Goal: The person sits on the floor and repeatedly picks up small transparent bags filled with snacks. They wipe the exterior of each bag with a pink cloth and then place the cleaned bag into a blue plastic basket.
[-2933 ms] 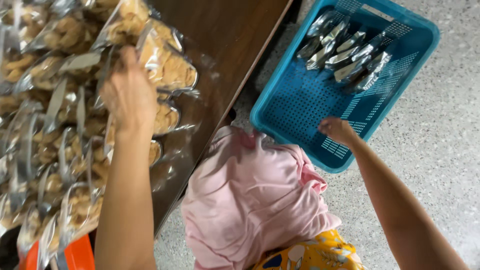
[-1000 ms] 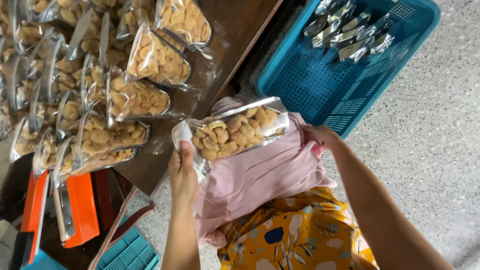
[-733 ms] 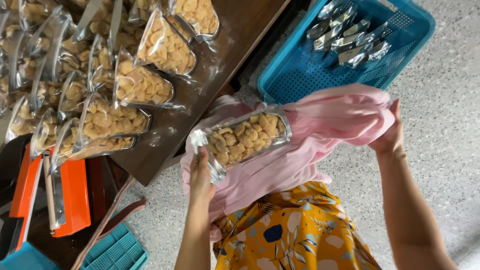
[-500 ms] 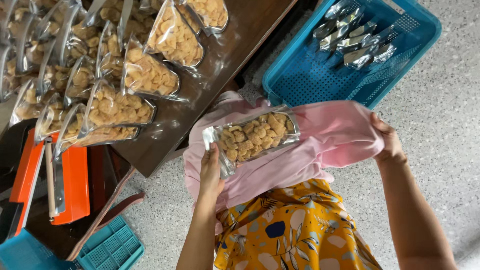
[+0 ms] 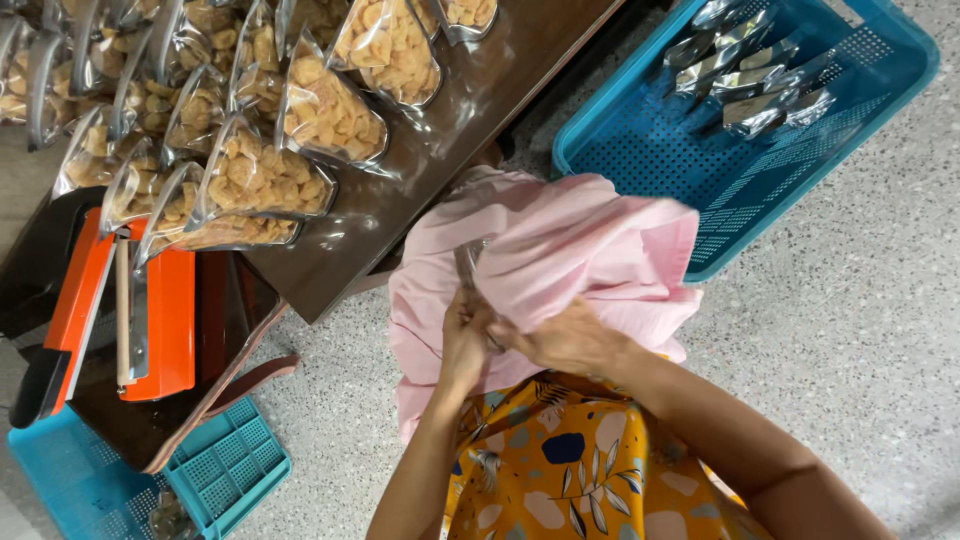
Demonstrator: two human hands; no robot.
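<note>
We start nearest, at our own lap. Our left hand [image 5: 462,345] and right hand [image 5: 565,340] meet just in front of the yellow patterned clothing [image 5: 575,470], both closed on the pink cloth [image 5: 560,250]. Wrapped in that cloth is a clear snack bag [image 5: 467,268]; only a thin silvery edge of it shows, just above the left hand's fingers, so we judge the bag runs up and away from the grip, its long axis roughly along our line of sight. How much of it the cloth covers we cannot tell. The left hand is the nearer one to the visible edge and pinches there; the right hand clamps the cloth from the other side, knuckles up, its forearm coming in from the lower right, the left forearm rising almost straight from below.

Beyond the hands, the wooden table [image 5: 420,190] carries rows of filled snack bags [image 5: 330,110], well apart from the grip, and at its near left end sits an orange sealer [image 5: 150,320]. To the far right a blue basket [image 5: 880,90] on the floor holds a few silvery packs [image 5: 750,70].
</note>
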